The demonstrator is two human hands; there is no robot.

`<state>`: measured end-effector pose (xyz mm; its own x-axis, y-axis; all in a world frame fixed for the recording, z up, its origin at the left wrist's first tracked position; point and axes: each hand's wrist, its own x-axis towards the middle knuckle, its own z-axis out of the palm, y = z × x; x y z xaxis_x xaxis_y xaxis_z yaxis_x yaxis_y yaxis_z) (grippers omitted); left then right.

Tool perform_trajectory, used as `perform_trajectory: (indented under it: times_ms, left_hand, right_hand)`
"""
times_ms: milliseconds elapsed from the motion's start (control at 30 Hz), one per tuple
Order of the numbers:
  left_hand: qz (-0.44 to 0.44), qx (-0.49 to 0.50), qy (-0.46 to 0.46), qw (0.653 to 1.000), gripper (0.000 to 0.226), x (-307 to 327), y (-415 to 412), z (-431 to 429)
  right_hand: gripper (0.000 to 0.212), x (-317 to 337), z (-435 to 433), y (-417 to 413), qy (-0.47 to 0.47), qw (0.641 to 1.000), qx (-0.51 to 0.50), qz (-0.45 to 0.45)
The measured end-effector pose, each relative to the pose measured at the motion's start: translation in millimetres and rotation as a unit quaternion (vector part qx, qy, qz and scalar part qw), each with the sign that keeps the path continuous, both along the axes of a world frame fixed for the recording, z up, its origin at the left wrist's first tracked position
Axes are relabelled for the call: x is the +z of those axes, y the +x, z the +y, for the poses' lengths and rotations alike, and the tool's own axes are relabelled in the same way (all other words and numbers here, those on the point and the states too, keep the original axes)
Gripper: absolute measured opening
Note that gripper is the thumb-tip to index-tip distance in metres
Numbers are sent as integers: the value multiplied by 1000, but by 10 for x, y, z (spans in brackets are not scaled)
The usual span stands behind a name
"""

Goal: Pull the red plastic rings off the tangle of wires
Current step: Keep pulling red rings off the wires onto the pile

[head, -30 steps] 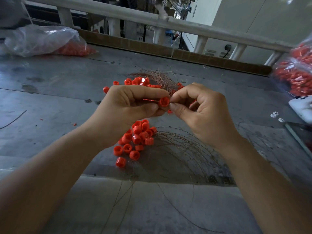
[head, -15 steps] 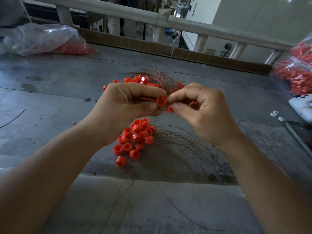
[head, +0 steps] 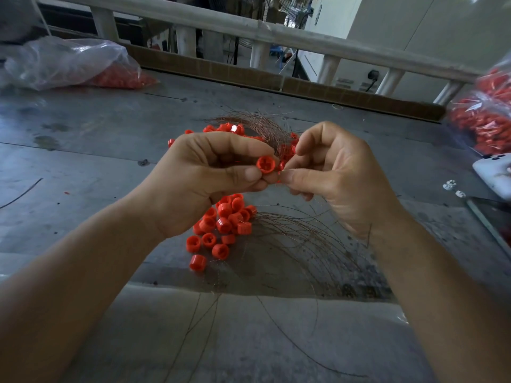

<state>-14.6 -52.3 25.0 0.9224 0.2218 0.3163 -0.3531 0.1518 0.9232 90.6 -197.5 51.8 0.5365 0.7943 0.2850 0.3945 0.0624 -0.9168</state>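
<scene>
My left hand (head: 204,178) pinches a red plastic ring (head: 266,164) between thumb and forefinger, its open end facing me. My right hand (head: 334,172) sits just right of it, thumb and forefinger pinched on a thin wire beside the ring. Behind the hands lies a tangle of copper wires (head: 260,124) with several red rings caught in it. Below the hands a pile of loose red rings (head: 221,228) rests on the grey table (head: 83,150), next to a spread of bare wires (head: 304,244).
A clear plastic bag (head: 66,62) with red rings lies at the back left. Another bag of red rings (head: 486,114) is at the right edge, with a white device (head: 495,172) below it. A railing (head: 249,26) runs behind the table.
Both hands have stayed together; the ring in my left hand has turned slightly and sits a bit further from my right fingertips.
</scene>
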Motion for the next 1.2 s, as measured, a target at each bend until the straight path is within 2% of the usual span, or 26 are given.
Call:
perform_trajectory:
  times_ms: [167,300,367,433,500,567,667,733,833,1033,1200]
  left_hand:
    - [4,-13,33,999,20,-5,-13,-12]
    - [11,-42,3,999,18,-14,-8,-25]
    - [16,-48,-8,999,15,-18,-2,-25]
    - [22,-40,-6,999,15,-27,6,-24]
    - [29,-29,-11,999,17,-36,9,-22]
    - [31,-21,-14,999,18,-37,9,-19]
    - [34,-7,-12,999,22,-31,5,-22]
    - [35,-1,-12,999,23,-23,4,-27]
    - [35,6,-19,999,22,-9,0,-40]
    - [37,9,-19,999,22,-14,3,-32]
    - [36,6,-10,999,22,-29,12,-24]
  right_hand:
    - [37,-33,36,-12,-25,999,15,41]
    - [38,-38,31,-1,-26,998,14,46]
    - [31,-25,20,17,-40,998,22,42]
    - [22,-16,-6,108,-46,999,-8,25]
    - [17,-15,-48,259,-35,996,-81,17]
    - [16,-42,-87,417,-38,984,-172,-23]
    - [16,-176,-98,592,-117,943,-266,-160]
    - [8,-278,-67,634,-185,918,-267,-226]
    - [13,-392,-25,660,-237,907,-239,-253]
    - [21,-458,0,718,-251,896,-227,-287]
    - [18,-507,45,724,-277,887,-205,-308]
